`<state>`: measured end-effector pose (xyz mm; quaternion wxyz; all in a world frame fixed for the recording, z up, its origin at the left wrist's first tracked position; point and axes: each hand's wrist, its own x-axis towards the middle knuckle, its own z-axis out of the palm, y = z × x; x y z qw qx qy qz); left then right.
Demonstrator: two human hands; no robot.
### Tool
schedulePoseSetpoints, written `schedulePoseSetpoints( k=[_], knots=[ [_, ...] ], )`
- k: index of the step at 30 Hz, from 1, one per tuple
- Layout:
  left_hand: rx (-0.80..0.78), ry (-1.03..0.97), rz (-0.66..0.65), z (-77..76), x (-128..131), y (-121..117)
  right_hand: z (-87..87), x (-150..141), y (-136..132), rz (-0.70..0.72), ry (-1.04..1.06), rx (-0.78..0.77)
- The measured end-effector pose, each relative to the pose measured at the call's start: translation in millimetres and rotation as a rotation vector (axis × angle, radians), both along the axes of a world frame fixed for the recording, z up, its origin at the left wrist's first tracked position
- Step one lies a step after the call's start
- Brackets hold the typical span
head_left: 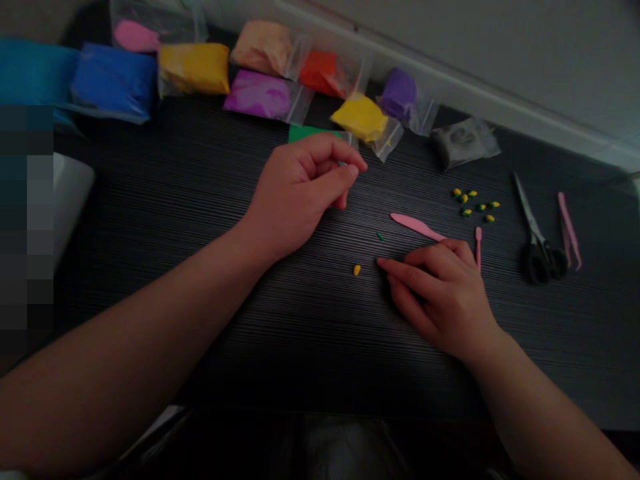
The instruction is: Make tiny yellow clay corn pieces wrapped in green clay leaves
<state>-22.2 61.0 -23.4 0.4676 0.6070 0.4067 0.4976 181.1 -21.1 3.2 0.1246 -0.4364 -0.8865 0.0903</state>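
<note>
My left hand hovers above the dark table, just in front of a bag of green clay. Its fingers are curled and the thumb lies close to the index fingertip; whatever may be between them is too small to make out. My right hand rests low over the table with the index finger stretched out and nothing visible in it. Left of that fingertip lies a small yellow clay piece. A thin green clay strip is just above it. Behind the right hand lies a pink plastic knife, partly covered.
Several small yellow-and-green clay pieces sit at the right. Beyond them are scissors and pink tweezers. A pink stick tool stands out beside my right hand. Bagged clay, such as yellow and blue, lines the back.
</note>
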Motion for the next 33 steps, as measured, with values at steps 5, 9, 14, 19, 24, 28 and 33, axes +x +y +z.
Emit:
schedulePoseSetpoints(
  k=[5, 9, 14, 19, 24, 28, 33],
  knots=[
    [0.002, 0.016, 0.011, 0.0, 0.2, 0.1, -0.5, -0.7, 0.4, -0.002, -0.021, -0.006],
    [-0.012, 0.016, 0.009, 0.7, 0.3, -0.6, 0.8, -1.8, 1.1, 0.000, -0.050, -0.003],
    [-0.006, 0.007, 0.004, 0.4, 0.3, -0.4, 1.9, -1.9, 1.3, 0.018, -0.088, 0.011],
    [-0.025, 0.004, 0.006, 0.7, 0.8, -0.4, 3.0, -0.7, 1.3, 0.036, -0.112, 0.019],
    [-0.012, -0.002, 0.011, 0.6, 1.0, -0.5, 4.6, 0.2, 1.6, 0.046, -0.134, 0.016],
    [-0.013, -0.011, 0.008, 0.4, 1.1, -0.5, 3.8, 0.3, 1.9, 0.047, -0.126, 0.010],
    [-0.004, 0.004, 0.018, 0.8, 1.2, -0.6, -0.5, 0.3, 1.9, 0.008, -0.022, -0.026]
  ],
)
